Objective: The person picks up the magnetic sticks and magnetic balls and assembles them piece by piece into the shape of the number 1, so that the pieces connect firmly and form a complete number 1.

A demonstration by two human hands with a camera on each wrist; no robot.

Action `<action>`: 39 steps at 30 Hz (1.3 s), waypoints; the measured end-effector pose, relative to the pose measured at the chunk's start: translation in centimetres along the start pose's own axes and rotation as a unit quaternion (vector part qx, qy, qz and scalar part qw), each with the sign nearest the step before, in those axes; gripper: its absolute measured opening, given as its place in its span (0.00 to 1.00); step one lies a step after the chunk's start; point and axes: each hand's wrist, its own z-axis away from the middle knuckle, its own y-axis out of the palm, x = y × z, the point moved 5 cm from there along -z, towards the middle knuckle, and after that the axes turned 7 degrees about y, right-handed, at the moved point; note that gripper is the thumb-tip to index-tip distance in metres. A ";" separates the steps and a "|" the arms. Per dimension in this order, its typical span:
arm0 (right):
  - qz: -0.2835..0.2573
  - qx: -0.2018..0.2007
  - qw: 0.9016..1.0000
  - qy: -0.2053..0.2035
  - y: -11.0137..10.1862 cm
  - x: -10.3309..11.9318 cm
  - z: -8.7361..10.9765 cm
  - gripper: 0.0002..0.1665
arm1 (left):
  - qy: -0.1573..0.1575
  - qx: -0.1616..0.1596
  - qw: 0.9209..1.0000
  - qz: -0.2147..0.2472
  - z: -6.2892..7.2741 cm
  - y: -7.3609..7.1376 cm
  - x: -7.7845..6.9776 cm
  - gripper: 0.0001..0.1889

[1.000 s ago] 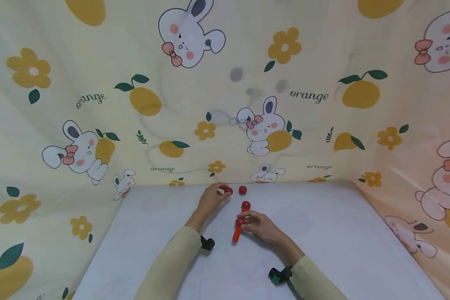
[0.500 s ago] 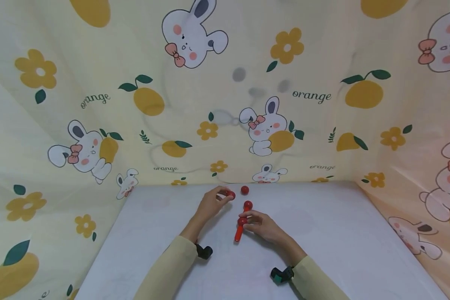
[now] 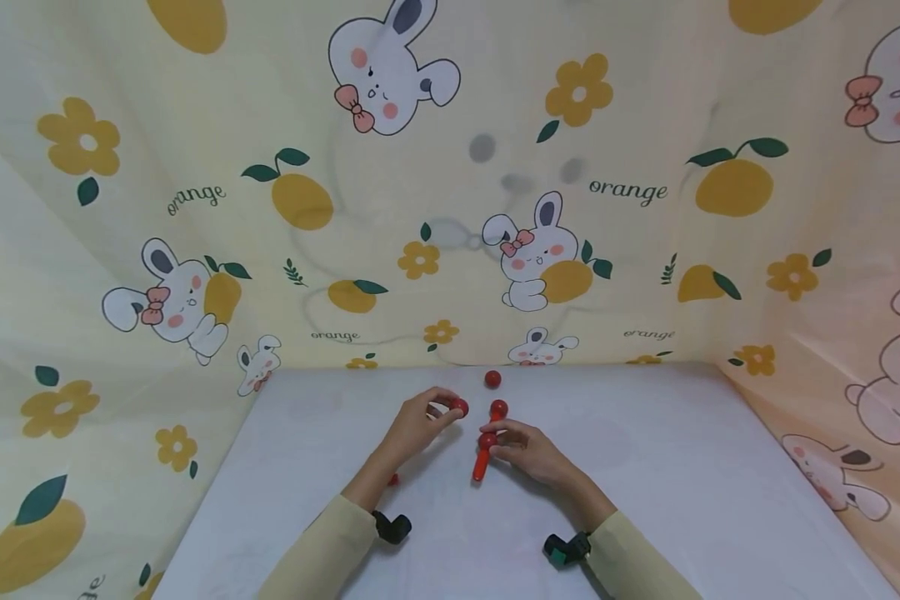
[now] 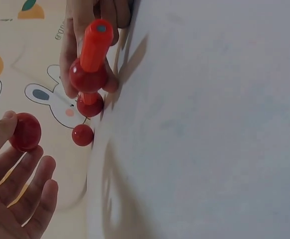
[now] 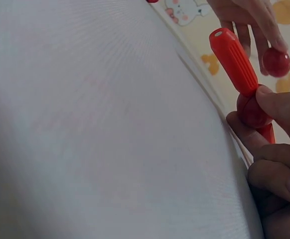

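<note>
My left hand (image 3: 418,423) pinches a glossy red ball (image 4: 26,132) between thumb and fingertips, just left of the right hand and above the table. My right hand (image 3: 531,450) grips a red ball (image 5: 253,109) between thumb and forefinger. From that ball a ribbed red rod (image 5: 233,60) sticks out toward my body. On its far side a shorter bit of rod leads to a second red ball (image 3: 498,409), so these parts form one line. A loose red ball (image 3: 492,379) lies beyond them, near the table's back edge.
The white table (image 3: 645,467) meets a cream curtain (image 3: 390,167) printed with rabbits, oranges and flowers. A small red piece (image 3: 394,480) peeks out beside my left forearm, mostly hidden. Black wrist cameras (image 3: 393,528) sit at both cuffs.
My left hand has drawn back from the table's far side toward my body, bringing its ball. A small red piece now shows by the left forearm. The right hand keeps its hold nearly unmoved.
</note>
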 end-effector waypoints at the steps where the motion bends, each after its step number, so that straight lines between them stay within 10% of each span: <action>1: 0.001 0.000 1.000 -0.001 0.0 0.0 0.0 0.23 | 0.000 0.004 1.000 0.003 0.3 0.0 -0.1 0.21; 39: 0.013 -0.020 1.000 -0.005 0.0 -0.3 -0.1 0.22 | -0.002 0.093 0.995 0.024 6.4 0.5 -0.2 0.16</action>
